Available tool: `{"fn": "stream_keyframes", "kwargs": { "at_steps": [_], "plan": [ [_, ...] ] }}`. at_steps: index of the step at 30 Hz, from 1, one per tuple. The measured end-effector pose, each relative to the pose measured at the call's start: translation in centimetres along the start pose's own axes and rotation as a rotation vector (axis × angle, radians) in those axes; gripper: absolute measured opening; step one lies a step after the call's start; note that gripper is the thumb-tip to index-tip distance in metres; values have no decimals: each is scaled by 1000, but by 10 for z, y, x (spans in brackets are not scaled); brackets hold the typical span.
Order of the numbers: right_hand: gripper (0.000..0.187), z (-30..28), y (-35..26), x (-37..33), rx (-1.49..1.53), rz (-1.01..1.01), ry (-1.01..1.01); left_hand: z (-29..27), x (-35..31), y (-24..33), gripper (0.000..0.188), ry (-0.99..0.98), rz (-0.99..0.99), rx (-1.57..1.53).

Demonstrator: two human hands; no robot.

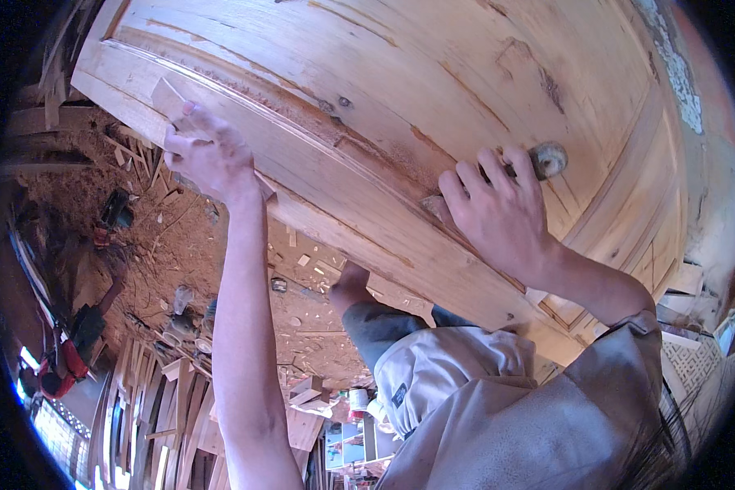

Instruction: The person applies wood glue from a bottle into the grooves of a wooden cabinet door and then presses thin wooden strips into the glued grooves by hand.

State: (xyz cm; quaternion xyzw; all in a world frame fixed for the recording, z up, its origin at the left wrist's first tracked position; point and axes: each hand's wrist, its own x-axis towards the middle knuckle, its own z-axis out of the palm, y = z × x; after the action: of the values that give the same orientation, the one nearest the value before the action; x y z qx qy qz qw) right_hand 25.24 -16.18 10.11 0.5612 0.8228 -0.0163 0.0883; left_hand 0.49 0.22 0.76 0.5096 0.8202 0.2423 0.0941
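A large panelled wooden door (433, 90) lies slanting across the upper part of the view, with brown filler streaks and fine dust along its groove. My right hand (502, 204) is closed around a hand tool with a thick, round-ended handle (550, 160). A flat greyish part (438, 207) shows by the fingertips, over the groove; its exact kind is unclear. Over the door's near edge strip, my left hand (211, 155) grips a thin, flat, pale piece (168, 96). Its corner sticks out beyond the fingers, and the palm hides the rest.
Wood scraps and shavings litter the brown floor (180, 233) below. Long boards (151, 408) stand stacked at the lower left. Another person (73, 343) is at the far left. Small offcuts (309, 392) and a white can (358, 399) are at the bottom. A pale wall (706, 180) rises at right.
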Motion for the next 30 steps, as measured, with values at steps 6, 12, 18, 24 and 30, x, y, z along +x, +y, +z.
{"fn": "stream_keyframes", "kwargs": {
  "at_steps": [6, 12, 18, 24, 30],
  "plan": [
    [8, -3, -1, 5, 9, -33, 4, -1, 2, -4, 93, -2, 21, -1],
    [8, -1, 4, 1, 9, -5, 19, 1, -2, 0, 91, -7, 15, -22],
    [10, 2, 12, -21, 73, 75, -18, -5, -7, 10, 88, -40, -52, -25],
    [10, 8, 7, -42, 77, 78, -68, -4, -5, 6, 89, -52, -57, 34],
    [17, 10, 10, -46, 31, 63, -73, -8, -9, 12, 93, -104, -85, 4]
  ]
}}
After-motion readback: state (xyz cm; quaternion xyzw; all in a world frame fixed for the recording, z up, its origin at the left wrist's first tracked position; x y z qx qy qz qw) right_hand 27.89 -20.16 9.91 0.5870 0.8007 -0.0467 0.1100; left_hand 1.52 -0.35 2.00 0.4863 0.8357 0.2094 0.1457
